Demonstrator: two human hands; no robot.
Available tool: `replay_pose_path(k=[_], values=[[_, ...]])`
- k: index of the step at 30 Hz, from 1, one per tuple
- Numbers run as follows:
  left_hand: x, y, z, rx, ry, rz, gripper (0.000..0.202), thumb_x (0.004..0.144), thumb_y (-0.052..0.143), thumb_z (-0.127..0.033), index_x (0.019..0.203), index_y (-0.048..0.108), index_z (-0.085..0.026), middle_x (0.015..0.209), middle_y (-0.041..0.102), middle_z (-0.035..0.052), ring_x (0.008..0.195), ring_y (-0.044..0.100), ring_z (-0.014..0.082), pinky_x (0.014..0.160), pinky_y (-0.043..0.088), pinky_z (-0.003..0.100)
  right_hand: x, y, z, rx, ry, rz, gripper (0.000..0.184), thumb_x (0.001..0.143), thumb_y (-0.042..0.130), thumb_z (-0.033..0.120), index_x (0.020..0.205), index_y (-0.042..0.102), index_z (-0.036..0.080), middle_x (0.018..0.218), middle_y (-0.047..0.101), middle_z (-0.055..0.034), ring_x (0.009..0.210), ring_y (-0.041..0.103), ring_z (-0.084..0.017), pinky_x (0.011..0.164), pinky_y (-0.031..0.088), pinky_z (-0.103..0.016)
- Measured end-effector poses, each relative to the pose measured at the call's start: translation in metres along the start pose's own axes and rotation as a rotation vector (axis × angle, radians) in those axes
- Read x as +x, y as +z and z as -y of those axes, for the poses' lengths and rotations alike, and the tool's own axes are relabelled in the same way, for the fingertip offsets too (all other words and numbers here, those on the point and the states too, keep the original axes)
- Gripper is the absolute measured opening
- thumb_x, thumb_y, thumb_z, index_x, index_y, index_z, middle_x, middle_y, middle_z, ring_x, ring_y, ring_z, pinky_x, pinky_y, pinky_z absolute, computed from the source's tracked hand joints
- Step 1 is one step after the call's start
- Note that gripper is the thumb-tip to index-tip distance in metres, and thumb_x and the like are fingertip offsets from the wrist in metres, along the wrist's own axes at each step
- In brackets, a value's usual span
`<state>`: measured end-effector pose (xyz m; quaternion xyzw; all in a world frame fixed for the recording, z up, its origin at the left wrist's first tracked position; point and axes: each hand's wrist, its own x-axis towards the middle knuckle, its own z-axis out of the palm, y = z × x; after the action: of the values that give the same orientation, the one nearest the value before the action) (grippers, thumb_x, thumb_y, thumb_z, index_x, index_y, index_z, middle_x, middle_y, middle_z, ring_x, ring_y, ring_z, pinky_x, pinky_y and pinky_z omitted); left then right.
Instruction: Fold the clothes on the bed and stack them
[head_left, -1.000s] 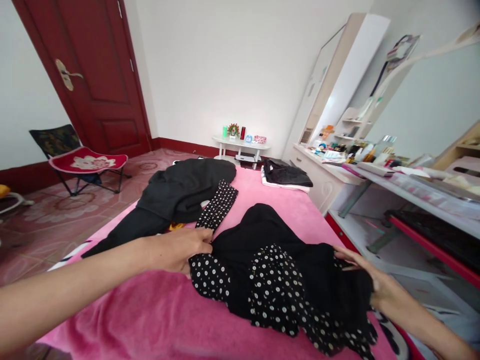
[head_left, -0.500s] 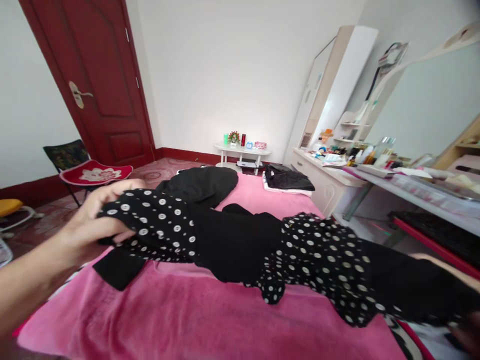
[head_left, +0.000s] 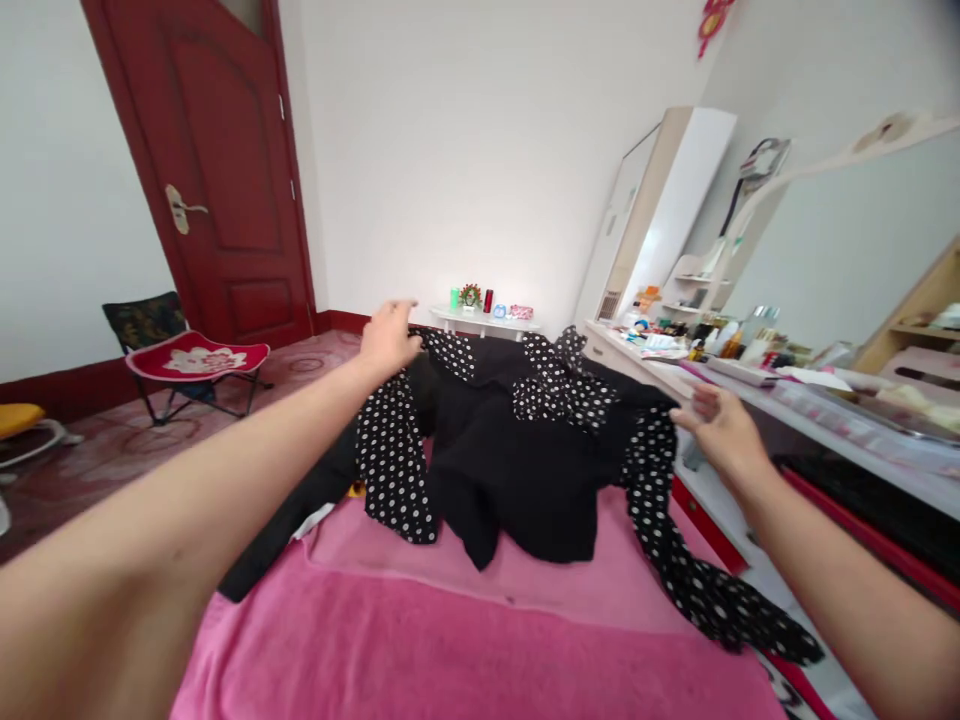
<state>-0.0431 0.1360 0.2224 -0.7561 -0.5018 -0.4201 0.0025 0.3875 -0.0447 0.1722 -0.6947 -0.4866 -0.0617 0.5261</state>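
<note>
A black blouse [head_left: 517, 470] with white-dotted sleeves and a dotted bow at the neck hangs spread out over the pink bedspread [head_left: 450, 640]. My left hand [head_left: 391, 338] pinches it at the left shoulder, arm stretched far forward. At the opposite shoulder my right hand [head_left: 716, 425] grips the cloth between thumb and fingers. Both dotted sleeves dangle, the right one trailing across the bed toward its near right edge. Behind the blouse on the left, a dark garment [head_left: 300, 520] lies partly covered.
A small white table [head_left: 442, 314] with a green cup and flowers stands by the far wall. On the right is a dressing table [head_left: 840, 385] crowded with bottles, beneath a mirror. A folding chair [head_left: 199, 355] sits near the red door [head_left: 217, 180] on the left.
Both hands have moved forward and up, the right coming inward. The blouse, earlier stretched sideways low over the bed, now hangs opened out by its shoulders.
</note>
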Motion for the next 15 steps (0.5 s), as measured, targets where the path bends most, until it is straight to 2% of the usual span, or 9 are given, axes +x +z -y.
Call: replay_pose_path(k=[2,5,7,9,12,13,15], values=[[-0.026,0.032,-0.004,-0.002,0.151,0.068,0.049,0.073,0.062,-0.021,0.12,0.052,-0.02,0.127,0.048,0.0094,0.12,0.046,0.0256,0.104,0.036,0.04,-0.029,0.025,-0.005,-0.045,-0.072,0.122,0.047,0.068,0.061,0.035,0.113,0.057,0.02,0.121,0.058,-0.0137,0.108,0.057,-0.027,0.088,0.046,-0.043],[-0.098,0.073,0.001,-0.076,0.338,0.318,0.044,0.076,0.061,-0.026,0.119,0.054,-0.022,0.135,0.041,0.0084,0.124,0.042,0.0236,0.106,0.034,0.035,-0.101,0.053,-0.018,-0.091,-0.166,0.369,0.033,0.073,0.056,0.032,0.103,0.062,0.022,0.12,0.058,-0.0086,0.111,0.054,-0.025,0.09,0.047,-0.041],[-0.146,0.088,0.009,-0.09,0.408,0.445,0.054,0.076,0.063,-0.029,0.127,0.048,-0.023,0.141,0.035,0.0082,0.128,0.037,0.0244,0.107,0.033,0.035,-0.144,0.062,-0.027,-0.117,-0.218,0.504,0.032,0.074,0.054,0.028,0.103,0.061,0.021,0.122,0.056,-0.0083,0.114,0.052,-0.023,0.096,0.043,-0.041],[-0.177,0.095,0.02,-0.05,0.403,0.508,0.071,0.072,0.067,-0.031,0.136,0.038,-0.026,0.147,0.027,0.0079,0.132,0.031,0.0265,0.108,0.03,0.039,-0.171,0.068,-0.033,-0.137,-0.231,0.576,0.036,0.073,0.053,0.025,0.108,0.059,0.02,0.123,0.054,-0.0088,0.115,0.051,-0.022,0.101,0.04,-0.039],[-0.189,0.095,0.038,0.072,0.247,0.498,0.087,0.068,0.069,-0.038,0.142,0.027,-0.024,0.15,0.02,0.0114,0.134,0.028,0.0306,0.107,0.03,0.043,-0.182,0.079,-0.039,-0.189,-0.161,0.607,0.048,0.074,0.052,0.026,0.121,0.051,0.017,0.124,0.054,-0.0103,0.11,0.055,-0.021,0.098,0.042,-0.036],[-0.188,0.095,0.043,0.112,0.191,0.488,0.088,0.068,0.068,-0.041,0.143,0.026,-0.022,0.149,0.022,0.0136,0.132,0.031,0.0316,0.105,0.032,0.043,-0.18,0.084,-0.04,-0.213,-0.121,0.606,0.053,0.075,0.053,0.028,0.125,0.047,0.016,0.125,0.053,-0.0108,0.107,0.057,-0.021,0.096,0.043,-0.036],[-0.183,0.093,0.049,0.178,0.129,0.497,0.088,0.07,0.065,-0.043,0.144,0.023,-0.019,0.14,0.036,0.0171,0.125,0.041,0.0323,0.1,0.037,0.042,-0.175,0.096,-0.04,-0.27,-0.065,0.601,0.063,0.075,0.055,0.034,0.133,0.039,0.014,0.128,0.052,-0.0122,0.105,0.058,-0.022,0.095,0.044,-0.037]])
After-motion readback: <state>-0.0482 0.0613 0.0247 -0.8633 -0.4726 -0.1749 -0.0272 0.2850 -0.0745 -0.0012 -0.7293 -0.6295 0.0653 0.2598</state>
